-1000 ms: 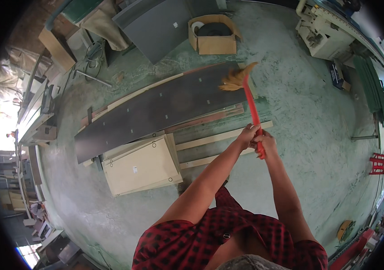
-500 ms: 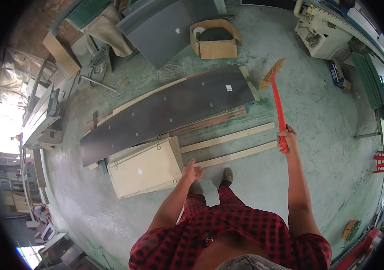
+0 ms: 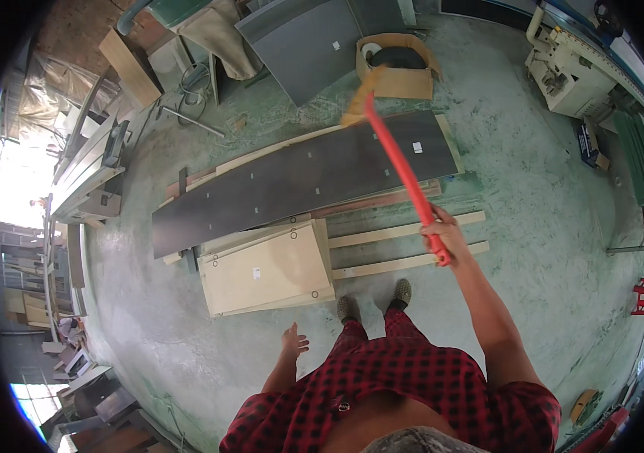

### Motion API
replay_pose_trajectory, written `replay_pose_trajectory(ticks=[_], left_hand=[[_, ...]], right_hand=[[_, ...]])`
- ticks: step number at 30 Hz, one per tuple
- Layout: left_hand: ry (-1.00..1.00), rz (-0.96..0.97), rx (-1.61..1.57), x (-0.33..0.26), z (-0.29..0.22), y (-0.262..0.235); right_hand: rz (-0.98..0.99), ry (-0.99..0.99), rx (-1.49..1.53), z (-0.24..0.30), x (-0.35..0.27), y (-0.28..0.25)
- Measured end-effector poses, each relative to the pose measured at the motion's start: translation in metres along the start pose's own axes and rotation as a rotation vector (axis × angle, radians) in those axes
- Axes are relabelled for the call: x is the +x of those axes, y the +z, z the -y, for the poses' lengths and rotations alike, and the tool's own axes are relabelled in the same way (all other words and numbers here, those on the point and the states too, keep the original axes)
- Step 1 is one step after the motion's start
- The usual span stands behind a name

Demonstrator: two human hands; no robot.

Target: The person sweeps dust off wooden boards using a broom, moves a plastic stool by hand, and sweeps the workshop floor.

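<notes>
Workshop floor (image 3: 533,181), green concrete: right hand (image 3: 443,235) grips the red-handled broom (image 3: 397,162), bristles over the long dark panel (image 3: 299,181), left hand (image 3: 292,341) open and idle; sweeping stroke apparently mid-course, needing a controlled pull across the board.

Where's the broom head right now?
In the head view, upper centre: the broom head is over the far edge of the long dark panel, beside the cardboard box, its red handle in the right hand.
</notes>
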State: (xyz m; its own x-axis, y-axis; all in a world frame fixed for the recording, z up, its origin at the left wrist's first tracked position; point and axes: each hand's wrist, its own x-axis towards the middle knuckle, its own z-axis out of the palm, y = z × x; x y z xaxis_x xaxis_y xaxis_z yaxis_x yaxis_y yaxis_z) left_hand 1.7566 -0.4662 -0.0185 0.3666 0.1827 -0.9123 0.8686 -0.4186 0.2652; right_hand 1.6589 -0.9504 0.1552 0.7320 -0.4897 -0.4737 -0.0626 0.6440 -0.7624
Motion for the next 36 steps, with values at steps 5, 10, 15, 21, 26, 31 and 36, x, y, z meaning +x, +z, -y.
replay_pose_trajectory(ticks=[5,10,15,21,26,31,36], left_hand=[[0.009,-0.007,0.025,-0.006,0.012,-0.022],[0.058,0.005,0.026,-0.013,0.013,-0.028],[0.059,-0.006,0.024,-0.021,0.026,-0.040],[0.002,-0.014,0.074,-0.021,0.032,-0.042],[0.046,0.029,0.113,-0.017,-0.002,-0.015],[0.154,0.075,0.147,-0.023,-0.048,0.028],[0.340,0.202,0.274,-0.037,-0.087,0.083]], right_hand=[[0.240,0.146,0.014,-0.045,0.047,0.087],[0.402,0.256,0.056,-0.118,0.129,0.143],[0.397,0.474,0.037,-0.132,0.163,0.140],[0.246,0.416,0.254,-0.106,0.157,0.036],[0.054,0.264,0.213,-0.057,0.116,-0.077],[-0.297,0.084,0.224,-0.002,0.094,-0.134],[-0.506,-0.226,0.071,0.028,0.065,-0.137]])
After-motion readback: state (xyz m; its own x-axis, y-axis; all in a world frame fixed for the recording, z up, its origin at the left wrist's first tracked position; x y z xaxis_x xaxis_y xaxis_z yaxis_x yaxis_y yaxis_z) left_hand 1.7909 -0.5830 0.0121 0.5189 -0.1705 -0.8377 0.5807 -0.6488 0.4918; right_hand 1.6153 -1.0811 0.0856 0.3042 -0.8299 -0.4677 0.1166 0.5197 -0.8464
